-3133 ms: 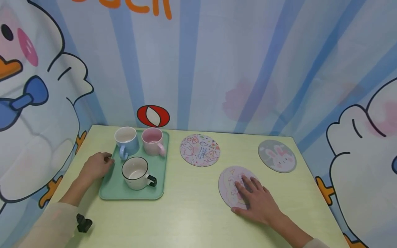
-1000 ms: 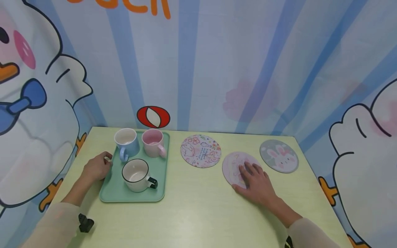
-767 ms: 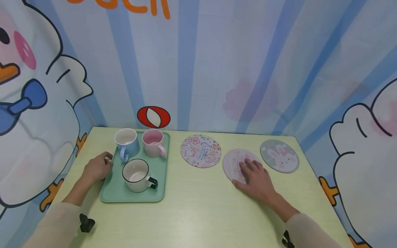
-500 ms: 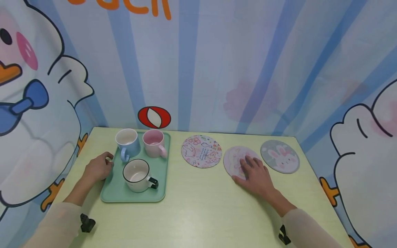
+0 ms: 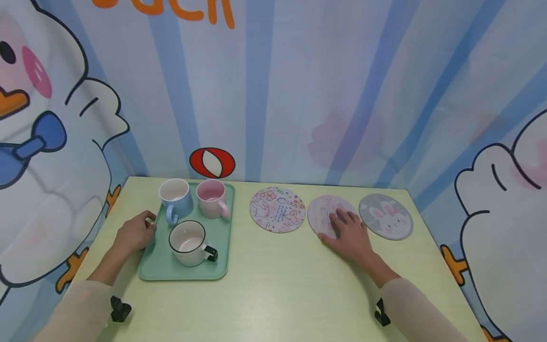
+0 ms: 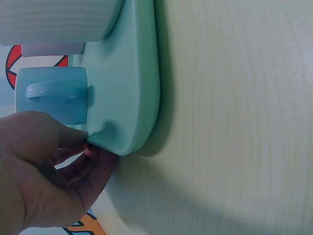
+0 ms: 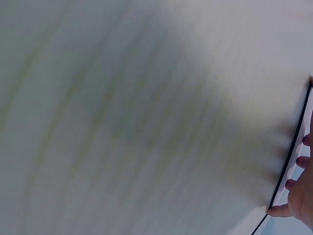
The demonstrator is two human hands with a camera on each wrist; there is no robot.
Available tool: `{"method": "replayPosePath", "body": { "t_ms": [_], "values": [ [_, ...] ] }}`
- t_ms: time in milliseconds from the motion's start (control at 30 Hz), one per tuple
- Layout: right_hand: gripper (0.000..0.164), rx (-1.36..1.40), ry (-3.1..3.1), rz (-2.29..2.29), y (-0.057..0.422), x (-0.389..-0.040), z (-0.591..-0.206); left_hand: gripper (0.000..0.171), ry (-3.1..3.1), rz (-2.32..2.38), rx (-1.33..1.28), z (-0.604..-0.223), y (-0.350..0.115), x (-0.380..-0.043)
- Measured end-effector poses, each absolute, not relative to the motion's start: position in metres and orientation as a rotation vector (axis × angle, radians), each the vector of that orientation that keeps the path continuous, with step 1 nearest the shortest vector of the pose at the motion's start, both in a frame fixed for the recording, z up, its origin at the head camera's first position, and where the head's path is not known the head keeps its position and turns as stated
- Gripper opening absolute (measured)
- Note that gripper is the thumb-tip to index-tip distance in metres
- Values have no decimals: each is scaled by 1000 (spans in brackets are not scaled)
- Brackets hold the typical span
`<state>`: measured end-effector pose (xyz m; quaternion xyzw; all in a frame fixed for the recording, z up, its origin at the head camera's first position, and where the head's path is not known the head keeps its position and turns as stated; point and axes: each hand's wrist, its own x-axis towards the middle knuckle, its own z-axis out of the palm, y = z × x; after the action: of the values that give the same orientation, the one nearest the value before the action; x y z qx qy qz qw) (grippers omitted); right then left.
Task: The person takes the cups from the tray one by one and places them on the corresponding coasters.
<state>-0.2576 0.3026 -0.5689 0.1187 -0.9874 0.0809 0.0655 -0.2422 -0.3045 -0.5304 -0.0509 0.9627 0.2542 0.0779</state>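
My left hand (image 5: pixel 136 231) grips the left rim of a green tray (image 5: pixel 158 268); in the left wrist view, thumb and fingers pinch the tray (image 6: pixel 142 88) near its corner. On the tray stand a blue mug (image 5: pixel 181 202), a pink mug (image 5: pixel 212 202) and a white mug (image 5: pixel 188 256) with a black rim and a black-tipped handle. With fingers spread, my right hand (image 5: pixel 350 235) lies on a pale pink round coaster (image 5: pixel 318 213) and covers part of it. The thumb reaches its near edge. This coaster sits between a floral coaster (image 5: pixel 277 210) and a grey bunny coaster (image 5: pixel 386 216).
The pale wooden table (image 5: pixel 265 289) ends at a blue-striped cloth backdrop (image 5: pixel 282 95) with cartoon ducks, which rises right behind the coasters and tray. Black clips (image 5: pixel 121 308) show at the wrists.
My right hand has slid the pale pink coaster away from me along the table, until it lines up between the other two. My left hand has kept its place at the tray.
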Motion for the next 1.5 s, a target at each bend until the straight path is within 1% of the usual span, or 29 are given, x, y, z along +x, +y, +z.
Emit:
{"method": "replayPosePath", "body": {
  "t_ms": [400,867,1500],
  "values": [
    [83,310,-2966,302,299,-273,-567,33,2922,738,-134,-531,-305,-246],
    [83,281,-2989,312,292,-286,-568,34,2897,752,-151,-530,-307,-243],
    [84,245,-3004,348,291,-290,-570,34,2896,746,-141,-532,-306,-243]
  ]
}}
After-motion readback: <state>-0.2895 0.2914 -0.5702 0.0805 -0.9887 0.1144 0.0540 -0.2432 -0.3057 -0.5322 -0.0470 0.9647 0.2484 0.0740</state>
